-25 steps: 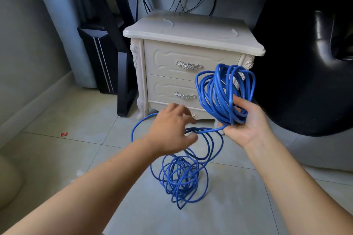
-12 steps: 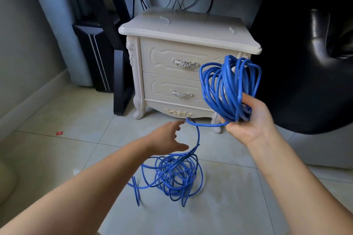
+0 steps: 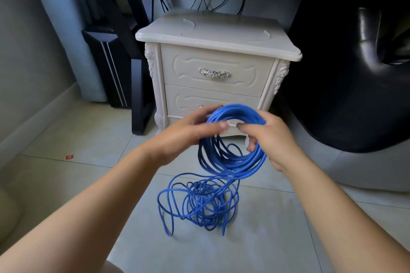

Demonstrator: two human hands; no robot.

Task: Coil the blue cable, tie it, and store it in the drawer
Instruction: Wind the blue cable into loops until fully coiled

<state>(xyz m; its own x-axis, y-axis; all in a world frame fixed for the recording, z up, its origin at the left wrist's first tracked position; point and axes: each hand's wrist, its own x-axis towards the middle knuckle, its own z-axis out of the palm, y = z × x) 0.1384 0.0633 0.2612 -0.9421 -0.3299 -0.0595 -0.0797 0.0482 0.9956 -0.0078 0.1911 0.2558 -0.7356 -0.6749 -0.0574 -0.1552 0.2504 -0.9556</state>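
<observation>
Right hand (image 3: 269, 139) curls round the blue cable (image 3: 241, 168) coil; left hand (image 3: 186, 137), blurred, pinches its top. Loose loops trail below onto the tiled floor (image 3: 88, 139).

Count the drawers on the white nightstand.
2. Upper drawer under the nightstand top, handle fully visible. Lower drawer directly beneath, its handle mostly hidden behind the left hand and blue cable. Both look shut.

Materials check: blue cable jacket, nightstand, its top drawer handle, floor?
Blue cable: smooth plastic or rubbery jacket with a slight sheen; it bends into loose loops.
Nightstand: cream-painted wood or moulded board, satin finish, carved relief; core unclear.
Top drawer handle: silvery ornate metal, possibly plated plastic.
Floor: pale glazed tile with grout lines.
</observation>
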